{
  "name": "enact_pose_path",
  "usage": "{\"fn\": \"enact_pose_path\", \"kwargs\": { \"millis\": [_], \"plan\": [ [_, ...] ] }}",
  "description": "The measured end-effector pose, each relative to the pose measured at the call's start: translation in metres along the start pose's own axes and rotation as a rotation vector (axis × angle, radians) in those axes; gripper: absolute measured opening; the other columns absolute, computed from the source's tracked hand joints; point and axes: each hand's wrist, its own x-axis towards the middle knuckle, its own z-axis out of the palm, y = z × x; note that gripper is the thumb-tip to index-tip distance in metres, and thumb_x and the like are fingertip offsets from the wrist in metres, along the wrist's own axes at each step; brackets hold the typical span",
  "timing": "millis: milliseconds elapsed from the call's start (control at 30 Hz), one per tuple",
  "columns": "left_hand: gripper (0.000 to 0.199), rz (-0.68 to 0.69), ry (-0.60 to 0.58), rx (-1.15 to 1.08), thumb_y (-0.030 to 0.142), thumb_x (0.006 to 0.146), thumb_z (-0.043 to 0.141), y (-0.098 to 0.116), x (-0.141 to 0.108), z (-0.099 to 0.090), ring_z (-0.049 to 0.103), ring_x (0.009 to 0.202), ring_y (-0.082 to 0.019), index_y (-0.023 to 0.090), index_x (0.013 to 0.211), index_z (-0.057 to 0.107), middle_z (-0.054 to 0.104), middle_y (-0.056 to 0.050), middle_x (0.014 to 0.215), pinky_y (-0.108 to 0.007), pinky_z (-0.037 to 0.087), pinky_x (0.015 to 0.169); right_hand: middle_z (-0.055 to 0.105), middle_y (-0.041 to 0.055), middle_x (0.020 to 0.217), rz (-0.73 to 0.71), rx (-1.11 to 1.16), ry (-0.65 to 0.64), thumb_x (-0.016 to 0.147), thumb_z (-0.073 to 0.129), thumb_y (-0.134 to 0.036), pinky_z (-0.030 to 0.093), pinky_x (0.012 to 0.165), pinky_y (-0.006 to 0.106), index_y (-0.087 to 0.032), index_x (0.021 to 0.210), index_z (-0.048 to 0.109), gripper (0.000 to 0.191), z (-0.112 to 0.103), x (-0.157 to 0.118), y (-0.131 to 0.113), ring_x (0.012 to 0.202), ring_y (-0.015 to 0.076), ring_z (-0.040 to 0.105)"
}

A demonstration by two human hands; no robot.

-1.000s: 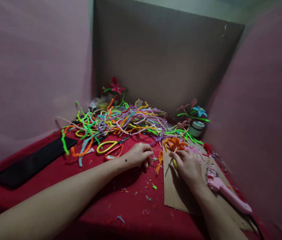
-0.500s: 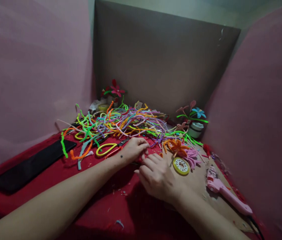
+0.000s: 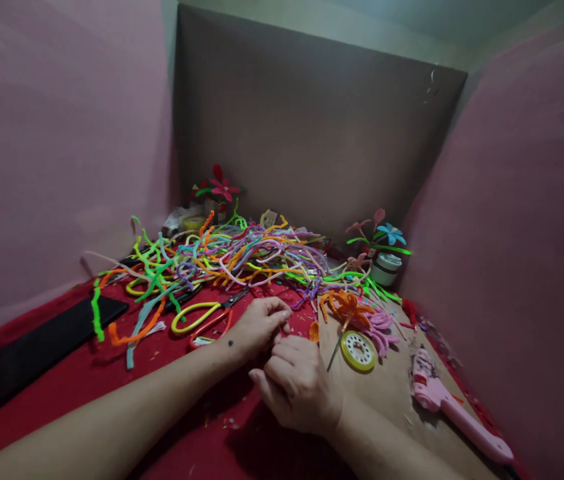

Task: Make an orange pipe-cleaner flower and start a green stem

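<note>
My left hand [image 3: 261, 327] is closed in a pinch near the middle, and what lies between its fingertips is too small to make out. Just below and to its right, my right hand [image 3: 298, 381] has its fingers curled, its knuckles up and its fingertips hidden. The two hands meet at the fingers above the red cloth [image 3: 197, 407]. Scissors with yellow and red handles [image 3: 195, 319] lie open left of my left hand. Right of my right hand are an orange pipe-cleaner flower [image 3: 349, 310] with a stem and a yellow spool [image 3: 358, 351].
Tangled colourful pipe cleaners [image 3: 252, 253] spread behind the hands. A pink glue gun [image 3: 457, 413] and pink pipe-cleaner pieces [image 3: 381, 330] lie on a brown board [image 3: 387, 407]. A black slab [image 3: 37, 353] is at left. Made flowers [image 3: 225, 189] stand at back left, others [image 3: 391, 233] at back right.
Both hands have shifted slightly left and down in the view, still together. The scene has also shifted, with the scissors and black slab further left and lower.
</note>
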Motion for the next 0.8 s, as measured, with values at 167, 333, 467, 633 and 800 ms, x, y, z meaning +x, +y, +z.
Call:
{"fn": "enact_pose_path", "kwargs": {
  "millis": [167, 333, 467, 633, 800],
  "plan": [
    [0.01, -0.01, -0.042, 0.049, 0.023, 0.066, 0.056, -0.003, 0.005, 0.007, 0.046, 0.047, -0.008, 0.014, 0.065, 0.054, 0.053, 0.004, 0.052, -0.021, 0.036, 0.049, 0.047, -0.0007, 0.051, 0.105, 0.093, -0.001, 0.083, 0.047, -0.02, 0.03, 0.052, 0.026, -0.018, 0.054, 0.043, 0.029, 0.003, -0.002, 0.002, 0.051, 0.0112, 0.04],
    [0.012, 0.021, -0.131, 0.263, 0.023, 0.075, 0.043, 0.009, 0.005, -0.006, 0.044, 0.04, -0.01, 0.017, 0.073, 0.053, 0.049, 0.006, 0.05, -0.022, 0.035, 0.044, 0.04, -0.0027, 0.051, 0.211, 0.14, -0.014, 0.084, 0.049, -0.018, 0.028, 0.052, 0.025, -0.018, 0.055, 0.04, 0.031, -0.001, -0.005, 0.002, 0.05, 0.0096, 0.038],
    [0.01, 0.217, -0.085, 0.594, 0.018, 0.074, 0.049, 0.007, 0.002, -0.032, 0.055, 0.063, -0.013, 0.017, 0.07, 0.059, 0.058, 0.0, 0.063, -0.025, 0.042, 0.064, 0.037, -0.0036, 0.051, 0.255, 0.119, -0.047, 0.085, 0.049, -0.014, 0.026, 0.05, 0.024, -0.018, 0.057, 0.04, 0.03, -0.005, -0.005, 0.001, 0.048, 0.0082, 0.037],
    [0.019, 0.511, -0.012, 1.246, 0.011, 0.078, 0.043, 0.005, 0.002, -0.067, 0.052, 0.089, -0.019, 0.016, 0.086, 0.06, 0.058, -0.008, 0.097, -0.03, 0.044, 0.08, 0.039, -0.0029, 0.05, 0.237, 0.072, -0.068, 0.085, 0.049, -0.014, 0.028, 0.049, 0.022, -0.018, 0.056, 0.04, 0.03, -0.005, -0.004, -0.001, 0.047, 0.0081, 0.04],
    [0.021, 0.479, 0.115, 1.423, 0.011, 0.078, 0.045, 0.01, 0.02, -0.095, 0.046, 0.1, -0.024, 0.014, 0.09, 0.061, 0.055, -0.012, 0.105, -0.039, 0.042, 0.087, 0.04, -0.0027, 0.049, 0.254, 0.048, -0.074, 0.085, 0.049, -0.016, 0.03, 0.048, 0.022, -0.018, 0.055, 0.042, 0.031, -0.004, -0.004, -0.002, 0.046, 0.0079, 0.041]
  ]
}}
